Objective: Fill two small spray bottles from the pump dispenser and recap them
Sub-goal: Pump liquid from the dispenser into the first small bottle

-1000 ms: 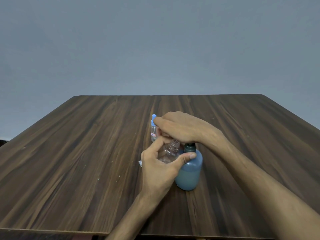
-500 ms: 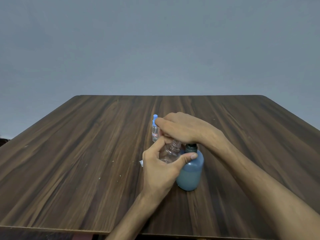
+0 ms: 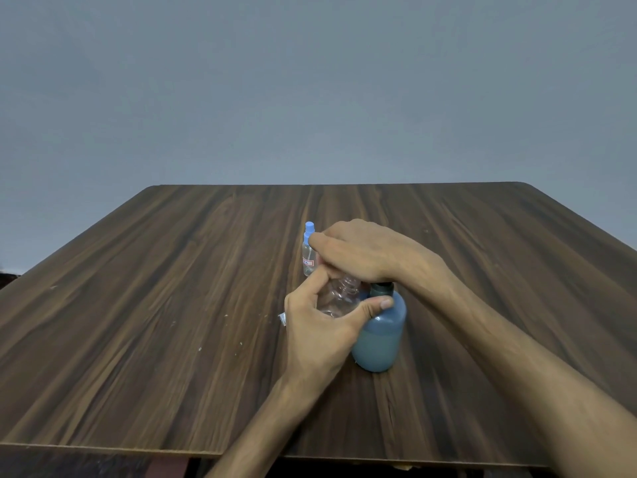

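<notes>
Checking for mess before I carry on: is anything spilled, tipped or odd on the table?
No spill or tipped bottle shows. Only a small white object peeking out beside the left hand looks odd; I can't tell what it is. The wooden table has a few pale specks.

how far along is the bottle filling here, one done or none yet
Possibly one: the capped spray bottle stands behind the hands with its blue top on, though its fill level is unclear. In hand: the left hand holds an open clear bottle beside the blue pump dispenser, while the right hand presses down on the pump. Left: finish filling this bottle and recap it; its cap is not clearly visible.
</notes>
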